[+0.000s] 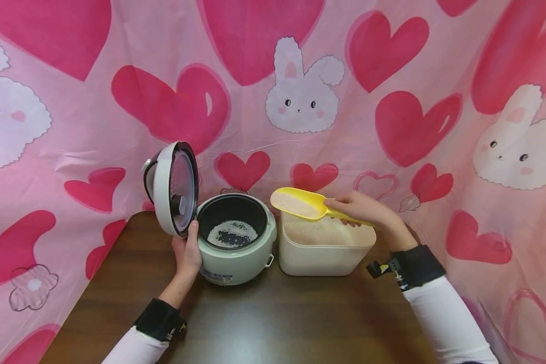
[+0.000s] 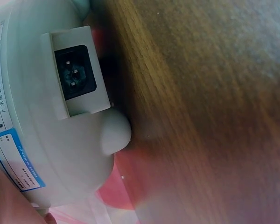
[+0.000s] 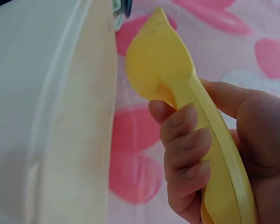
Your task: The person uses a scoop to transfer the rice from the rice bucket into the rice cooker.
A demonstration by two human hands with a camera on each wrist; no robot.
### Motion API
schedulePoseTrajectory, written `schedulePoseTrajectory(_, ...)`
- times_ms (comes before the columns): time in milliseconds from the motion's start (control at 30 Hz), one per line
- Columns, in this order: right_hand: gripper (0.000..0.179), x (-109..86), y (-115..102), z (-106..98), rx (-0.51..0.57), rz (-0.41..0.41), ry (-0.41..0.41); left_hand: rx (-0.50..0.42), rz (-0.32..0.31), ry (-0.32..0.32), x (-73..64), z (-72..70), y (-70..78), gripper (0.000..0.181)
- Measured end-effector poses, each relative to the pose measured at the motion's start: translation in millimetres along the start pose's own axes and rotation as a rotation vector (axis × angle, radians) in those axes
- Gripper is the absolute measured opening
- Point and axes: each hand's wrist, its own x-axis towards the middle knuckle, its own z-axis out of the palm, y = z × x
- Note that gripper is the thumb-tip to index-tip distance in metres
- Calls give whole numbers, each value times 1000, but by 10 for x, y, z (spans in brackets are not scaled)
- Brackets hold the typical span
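Note:
A pale green rice cooker [image 1: 234,263] stands with its lid [image 1: 164,189] raised on the left. White rice [image 1: 233,233] partly covers the bottom of its dark inner pot. My left hand [image 1: 188,250] holds the cooker at the hinge side, thumb up by the lid's lower edge; its other fingers are largely hidden. My right hand [image 1: 357,207] grips the handle of a yellow scoop [image 1: 300,203] filled with rice. The scoop is over the left rim of a cream rice bin [image 1: 325,258], its tip pointing toward the cooker. Curled fingers [image 3: 184,140] wrap the handle in the right wrist view.
Cooker and bin stand side by side on a dark wooden table [image 1: 255,323]. Behind them hangs a pink cloth [image 1: 250,126] with hearts and rabbits. A power socket [image 2: 76,72] shows low on the cooker's side in the left wrist view.

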Motion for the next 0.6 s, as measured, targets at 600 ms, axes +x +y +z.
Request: schedulePoseTrajectory(600,31,393,-866,244,-301,-67,26,5,12,21,14,9,-33,46)
